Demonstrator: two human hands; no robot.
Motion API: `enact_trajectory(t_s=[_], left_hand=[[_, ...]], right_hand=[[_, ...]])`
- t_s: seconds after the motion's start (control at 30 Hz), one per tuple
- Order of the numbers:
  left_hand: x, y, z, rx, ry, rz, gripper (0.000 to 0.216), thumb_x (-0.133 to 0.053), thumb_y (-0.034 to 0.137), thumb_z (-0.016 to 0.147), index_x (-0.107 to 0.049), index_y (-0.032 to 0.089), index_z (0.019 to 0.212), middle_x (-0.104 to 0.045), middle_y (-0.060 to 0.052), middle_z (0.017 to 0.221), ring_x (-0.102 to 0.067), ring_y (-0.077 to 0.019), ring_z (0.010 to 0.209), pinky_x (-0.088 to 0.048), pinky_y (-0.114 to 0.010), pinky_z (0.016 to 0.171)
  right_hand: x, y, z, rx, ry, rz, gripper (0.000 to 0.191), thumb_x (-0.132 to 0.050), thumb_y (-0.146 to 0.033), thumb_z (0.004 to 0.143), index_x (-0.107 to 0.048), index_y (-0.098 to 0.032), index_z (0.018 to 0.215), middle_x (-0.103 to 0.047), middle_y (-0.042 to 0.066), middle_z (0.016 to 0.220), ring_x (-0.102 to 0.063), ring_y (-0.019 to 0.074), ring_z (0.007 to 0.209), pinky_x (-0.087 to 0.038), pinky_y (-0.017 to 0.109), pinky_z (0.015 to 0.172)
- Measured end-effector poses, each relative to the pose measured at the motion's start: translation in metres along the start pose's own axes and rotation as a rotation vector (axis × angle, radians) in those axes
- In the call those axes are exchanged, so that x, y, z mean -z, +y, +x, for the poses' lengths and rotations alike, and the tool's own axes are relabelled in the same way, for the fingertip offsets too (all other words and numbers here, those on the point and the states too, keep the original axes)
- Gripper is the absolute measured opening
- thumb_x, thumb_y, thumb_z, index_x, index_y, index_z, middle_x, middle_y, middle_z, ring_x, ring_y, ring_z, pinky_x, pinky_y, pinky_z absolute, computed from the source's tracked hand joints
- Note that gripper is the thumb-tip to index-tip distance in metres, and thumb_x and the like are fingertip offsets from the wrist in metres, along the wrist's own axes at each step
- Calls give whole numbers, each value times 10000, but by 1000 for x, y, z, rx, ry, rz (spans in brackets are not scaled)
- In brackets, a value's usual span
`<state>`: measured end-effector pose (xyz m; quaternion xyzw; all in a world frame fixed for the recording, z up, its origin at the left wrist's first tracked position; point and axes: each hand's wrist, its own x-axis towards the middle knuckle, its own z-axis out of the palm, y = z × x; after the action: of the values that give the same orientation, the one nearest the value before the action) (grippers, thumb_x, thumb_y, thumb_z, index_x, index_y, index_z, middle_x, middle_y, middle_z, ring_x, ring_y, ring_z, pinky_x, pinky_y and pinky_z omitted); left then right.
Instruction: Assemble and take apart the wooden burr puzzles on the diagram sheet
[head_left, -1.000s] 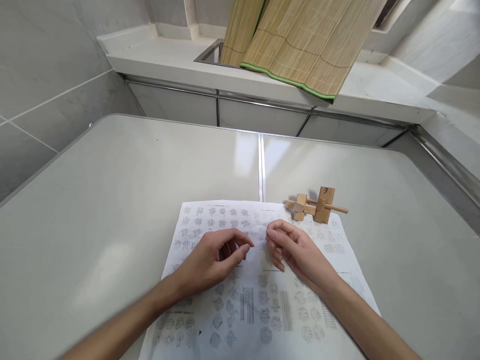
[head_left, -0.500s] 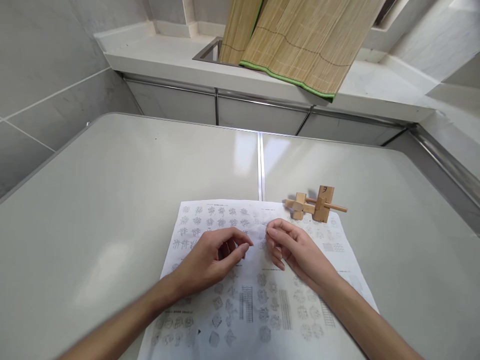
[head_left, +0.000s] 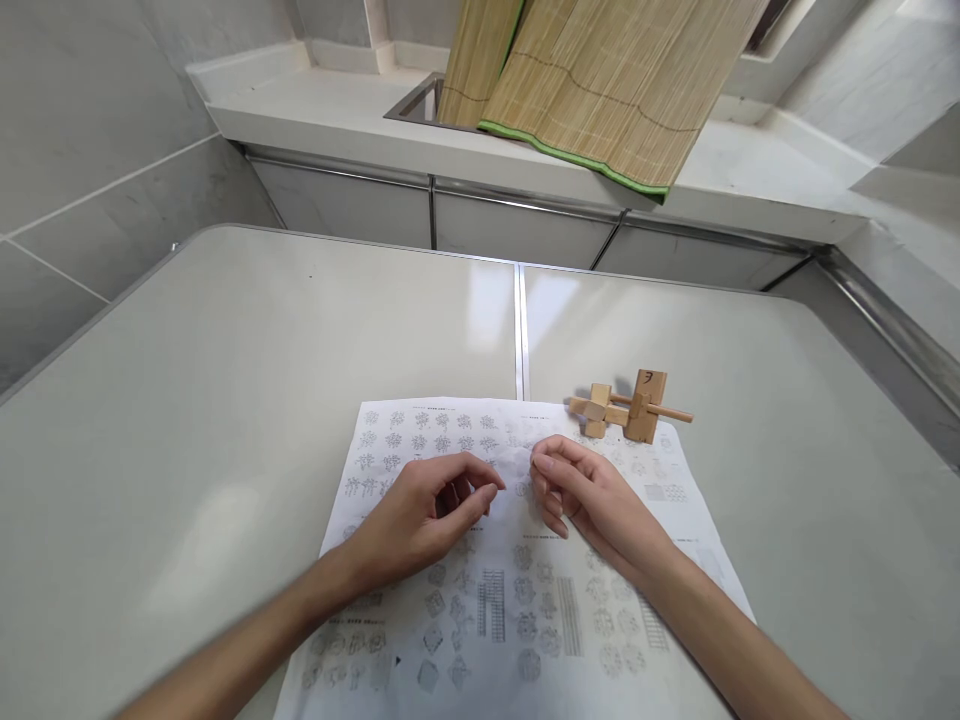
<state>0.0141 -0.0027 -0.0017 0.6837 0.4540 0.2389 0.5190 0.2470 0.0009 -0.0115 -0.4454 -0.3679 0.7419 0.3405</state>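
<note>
My left hand [head_left: 424, 515] rests on a printed sheet of diagrams [head_left: 517, 570], fingers curled loosely with nothing in them. My right hand [head_left: 592, 505] lies beside it on the same sheet, fingers also curled and holding nothing. The fingertips of the two hands are a short gap apart. A wooden interlocking puzzle [head_left: 628, 408], made of small blocks on a thin rod with a mark on one block, sits at the sheet's far right corner, just beyond my right hand.
The sheet lies on a pale grey table [head_left: 225, 400] with a seam down its middle. Behind it runs a white counter [head_left: 337, 120] with a steel sink, and rolled bamboo mats [head_left: 600, 80] lean over it. Tiled wall stands at left.
</note>
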Motion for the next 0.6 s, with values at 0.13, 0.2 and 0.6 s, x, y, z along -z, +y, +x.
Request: enact_trajectory(t_s=[0.13,0.2,0.6], left_hand=[[0,1,0,4,-1,7,213,-560,352,1039,-723,214,1047,-700,4,809,-586,-122,673,-449,-237,594],[1,2,0,5,-1,8,217,-561,359,1039,-723,214,1047,-699,4,808,-587,-124,674,-451,-238,594],[1,2,0,1,-5,14,223,-549,360,1043,-718,214,1049,-701,1,818,-586,-127,678,-450,-244,604]], right_hand=[[1,0,1,-2,2,-9,316,-739,-493,964,-627,-207,892,-546,-47,717,-482,86,540,-416,247,527],[1,1,1,0,1,-11,312,-738,-491,965,-629,-206,896,-545,-46,716,-480,87,540,-416,247,525],[-1,-1,1,-3,6,-1,335,-758,-509,941,-626,-207,883,-549,-44,712,-458,86,528,-412,258,527]])
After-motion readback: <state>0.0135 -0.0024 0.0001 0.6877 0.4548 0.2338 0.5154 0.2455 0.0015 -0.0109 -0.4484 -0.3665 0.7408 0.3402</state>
